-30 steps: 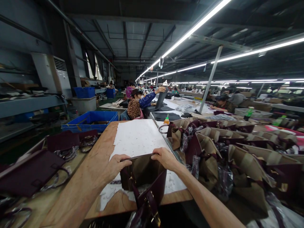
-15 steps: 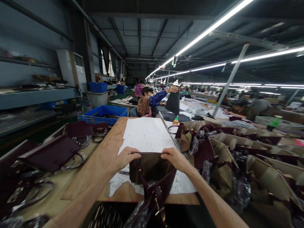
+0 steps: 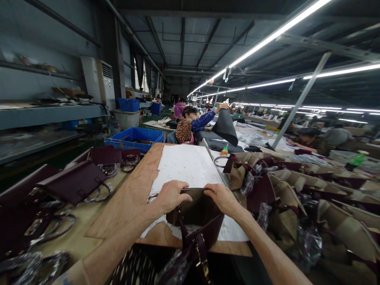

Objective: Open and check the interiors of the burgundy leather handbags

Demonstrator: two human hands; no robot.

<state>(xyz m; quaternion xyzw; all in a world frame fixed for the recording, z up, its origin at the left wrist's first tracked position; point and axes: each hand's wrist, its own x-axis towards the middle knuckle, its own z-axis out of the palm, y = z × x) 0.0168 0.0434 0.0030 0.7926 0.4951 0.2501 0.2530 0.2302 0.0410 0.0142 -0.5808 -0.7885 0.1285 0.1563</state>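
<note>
A dark burgundy handbag (image 3: 208, 233) with a brown lining stands open at the front edge of the work board, its straps and gold buckles hanging toward me. My left hand (image 3: 172, 196) is on the far rim, the thumb against the lining and the fingers over the top edge. To its right, my right hand (image 3: 221, 198) pinches the same rim between thumb and fingers. A short stretch of rim shows between both hands. White paper (image 3: 184, 166) lies beneath the bag on the wooden board (image 3: 127, 198).
More burgundy bags (image 3: 73, 180) lie to the left, and rows of open bags (image 3: 285, 198) crowd the right side. Beyond the board are a blue crate (image 3: 135, 138), a glue bottle (image 3: 224, 151) and a co-worker (image 3: 190, 122) lifting a dark sheet (image 3: 225, 126).
My left hand has slid right along the rim, closer to my right hand, and its thumb has spread from the fingers. The view has shifted slightly. The co-worker's dark sheet has swung to the right.
</note>
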